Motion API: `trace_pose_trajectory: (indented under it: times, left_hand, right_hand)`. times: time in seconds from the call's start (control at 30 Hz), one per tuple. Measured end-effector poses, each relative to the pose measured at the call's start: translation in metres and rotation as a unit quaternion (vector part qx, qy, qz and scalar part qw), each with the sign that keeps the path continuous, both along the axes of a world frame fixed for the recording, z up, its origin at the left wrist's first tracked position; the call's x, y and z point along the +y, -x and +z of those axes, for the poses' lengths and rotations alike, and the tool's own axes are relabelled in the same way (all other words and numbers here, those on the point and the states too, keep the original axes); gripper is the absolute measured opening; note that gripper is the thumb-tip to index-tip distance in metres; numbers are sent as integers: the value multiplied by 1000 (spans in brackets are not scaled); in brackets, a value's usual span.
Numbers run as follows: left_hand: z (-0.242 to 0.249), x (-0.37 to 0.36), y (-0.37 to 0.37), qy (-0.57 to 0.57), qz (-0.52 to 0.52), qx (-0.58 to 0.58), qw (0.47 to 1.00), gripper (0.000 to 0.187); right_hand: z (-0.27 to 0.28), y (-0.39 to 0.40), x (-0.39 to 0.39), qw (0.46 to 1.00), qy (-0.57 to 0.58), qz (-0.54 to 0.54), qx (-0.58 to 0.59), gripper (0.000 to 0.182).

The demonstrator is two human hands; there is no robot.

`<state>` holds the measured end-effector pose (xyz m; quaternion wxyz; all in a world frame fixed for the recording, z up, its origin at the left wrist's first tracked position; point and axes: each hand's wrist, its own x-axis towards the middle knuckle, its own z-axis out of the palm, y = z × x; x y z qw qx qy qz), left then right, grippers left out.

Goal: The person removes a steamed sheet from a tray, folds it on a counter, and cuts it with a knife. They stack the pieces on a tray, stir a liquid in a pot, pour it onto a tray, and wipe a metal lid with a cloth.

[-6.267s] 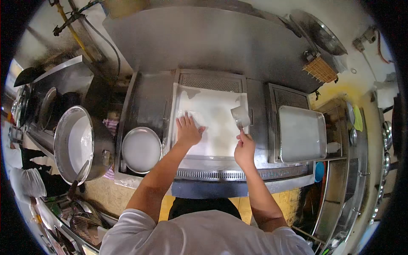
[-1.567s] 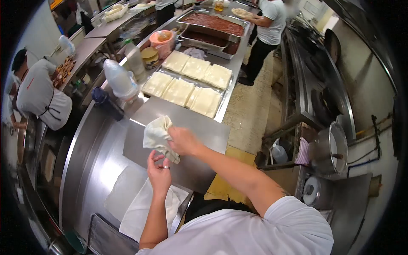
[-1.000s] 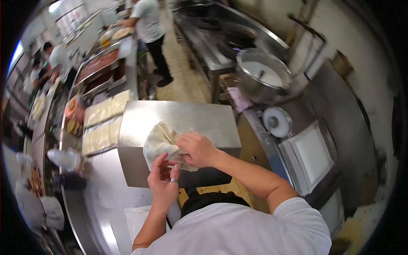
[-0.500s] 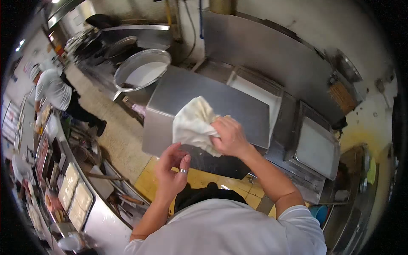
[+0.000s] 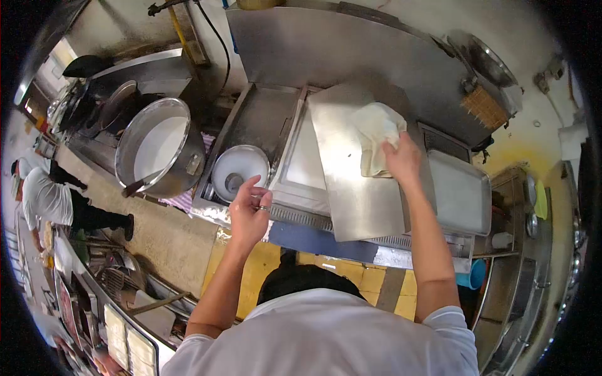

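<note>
My right hand [image 5: 402, 158] is closed on a folded white cloth [image 5: 376, 125]. The cloth lies against a large bent steel cover [image 5: 351, 200] that sits over the trays; whether the hand also grips the metal is hidden. My left hand [image 5: 249, 213] holds nothing, its fingers loosely curled and apart, with a ring on one. It is in front of a round basin [image 5: 254, 164] of white liquid with a small metal cup [image 5: 234, 182] in it. A tray of white liquid [image 5: 304, 163] shows left of the cover, and another white-filled tray [image 5: 461, 191] at its right.
A large steel pot [image 5: 182, 166] with white contents stands at the left, a handle over its rim. A wicker basket [image 5: 484, 108] hangs on the back wall. A co-worker [image 5: 47, 197] bends over the left counter. A blue bucket [image 5: 473, 272] is at the lower right.
The steel cover has moved right along with the cloth and my right hand, exposing the basin and more of the left tray. My view has shifted too. The left hand remains empty.
</note>
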<state>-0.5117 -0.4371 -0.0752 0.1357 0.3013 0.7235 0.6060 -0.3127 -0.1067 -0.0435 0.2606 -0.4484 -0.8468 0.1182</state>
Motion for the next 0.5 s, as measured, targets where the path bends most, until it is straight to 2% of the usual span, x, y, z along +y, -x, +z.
trace_pose_trajectory:
  times: [0.3, 0.5]
  left_hand:
    - [-47, 35, 81, 83, -34, -24, 996, 42]
    - [-67, 38, 111, 89, -36, -20, 995, 39]
  right_hand:
    - [-42, 89, 45, 985, 73, -154, -8, 49]
    - [-70, 146, 52, 976, 92, -198, -9, 52]
